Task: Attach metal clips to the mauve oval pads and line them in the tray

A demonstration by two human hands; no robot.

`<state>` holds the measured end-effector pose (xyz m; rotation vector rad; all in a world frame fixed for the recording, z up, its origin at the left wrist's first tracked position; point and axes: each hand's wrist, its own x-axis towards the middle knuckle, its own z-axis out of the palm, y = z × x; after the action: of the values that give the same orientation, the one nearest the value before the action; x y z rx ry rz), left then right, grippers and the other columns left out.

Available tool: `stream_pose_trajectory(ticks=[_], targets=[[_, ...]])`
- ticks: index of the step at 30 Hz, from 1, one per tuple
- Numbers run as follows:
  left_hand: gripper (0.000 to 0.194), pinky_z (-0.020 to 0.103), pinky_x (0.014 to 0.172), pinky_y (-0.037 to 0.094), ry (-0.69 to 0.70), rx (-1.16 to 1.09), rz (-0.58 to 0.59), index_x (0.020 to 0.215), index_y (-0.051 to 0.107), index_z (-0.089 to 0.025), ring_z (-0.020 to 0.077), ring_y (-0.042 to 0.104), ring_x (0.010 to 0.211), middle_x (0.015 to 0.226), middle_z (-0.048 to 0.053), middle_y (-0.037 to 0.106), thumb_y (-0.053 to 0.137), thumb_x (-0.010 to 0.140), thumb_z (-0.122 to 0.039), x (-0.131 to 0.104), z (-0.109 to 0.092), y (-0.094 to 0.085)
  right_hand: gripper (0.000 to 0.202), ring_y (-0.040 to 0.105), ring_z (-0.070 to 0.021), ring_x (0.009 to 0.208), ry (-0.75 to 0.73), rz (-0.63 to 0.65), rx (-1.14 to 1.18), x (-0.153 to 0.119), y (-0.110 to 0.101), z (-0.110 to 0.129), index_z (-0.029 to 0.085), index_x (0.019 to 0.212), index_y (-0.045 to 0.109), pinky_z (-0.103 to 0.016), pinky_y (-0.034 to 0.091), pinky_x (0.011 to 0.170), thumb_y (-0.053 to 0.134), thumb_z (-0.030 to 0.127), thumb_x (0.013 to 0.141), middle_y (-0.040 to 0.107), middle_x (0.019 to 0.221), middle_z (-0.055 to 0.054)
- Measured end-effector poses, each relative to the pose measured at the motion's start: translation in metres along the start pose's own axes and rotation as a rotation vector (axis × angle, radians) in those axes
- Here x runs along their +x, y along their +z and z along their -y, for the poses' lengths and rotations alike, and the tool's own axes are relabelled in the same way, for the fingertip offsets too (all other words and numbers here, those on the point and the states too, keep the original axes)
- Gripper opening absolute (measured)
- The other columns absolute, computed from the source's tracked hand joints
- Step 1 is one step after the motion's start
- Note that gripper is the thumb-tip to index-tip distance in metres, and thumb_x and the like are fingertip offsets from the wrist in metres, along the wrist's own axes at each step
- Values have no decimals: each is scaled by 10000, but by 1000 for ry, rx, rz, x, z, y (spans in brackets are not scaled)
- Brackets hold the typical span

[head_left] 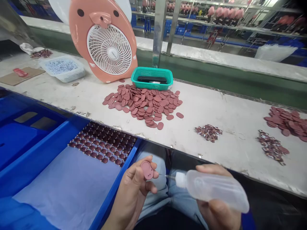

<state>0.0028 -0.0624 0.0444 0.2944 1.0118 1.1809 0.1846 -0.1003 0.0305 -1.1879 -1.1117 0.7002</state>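
Between the thumb and fingers of my left hand [134,188] is a small pinkish-brown oval disc [147,170] with tiny holes near its lower right edge. My right hand [218,204] is wrapped round a translucent white squeeze bottle [216,188], tilted on its side. The bottle's thin metal needle points left at the disc, its tip close to my left fingertips; whether it touches cannot be made out. A large pile of similar discs [148,102] lies on the table beyond my hands, with a heap of small dark brown parts [208,132] to the right of it.
A pink fan [82,38] and a green basket [170,78] stand behind the pile. At the right lie more discs [287,123] and small parts [271,147]. A blue crate [43,145] at lower left holds rows of dark pieces [103,143]. The table edge [144,137] runs before my hands.
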Motion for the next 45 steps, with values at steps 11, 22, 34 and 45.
stream_pose_trajectory(ticks=[11, 22, 34, 45], targets=[[423, 174, 481, 530, 28, 58, 18, 897, 832, -198, 157, 694, 665, 807, 66, 785, 907, 604, -494, -2, 3, 1, 415, 504, -119, 403, -120, 72, -8, -3, 11, 6, 275, 1125, 719, -255, 368, 331, 746, 551, 816, 677, 712, -20], [376, 187, 487, 539, 27, 80, 53, 895, 836, -220, 175, 707, 689, 832, 81, 788, 895, 632, -483, 2, 5, -6, 411, 521, -163, 434, 128, 130, -46, -15, 6, 11, 328, 1120, 704, -350, 498, 487, 761, 567, 790, 677, 729, -17], [414, 171, 479, 530, 24, 70, 6, 881, 835, -206, 161, 697, 671, 804, 68, 784, 904, 602, -504, -3, 4, -2, 405, 578, -182, 472, -62, 54, -55, -9, 12, 10, 277, 1099, 702, -317, 440, 428, 700, 588, 840, 686, 687, -27], [408, 178, 472, 521, 24, 88, -8, 870, 835, -206, 173, 700, 677, 803, 83, 784, 902, 602, -506, -3, 4, -3, 310, 461, -109, 352, -69, 99, 7, -4, 18, 8, 289, 1135, 688, -269, 365, 354, 682, 478, 890, 612, 604, 30]])
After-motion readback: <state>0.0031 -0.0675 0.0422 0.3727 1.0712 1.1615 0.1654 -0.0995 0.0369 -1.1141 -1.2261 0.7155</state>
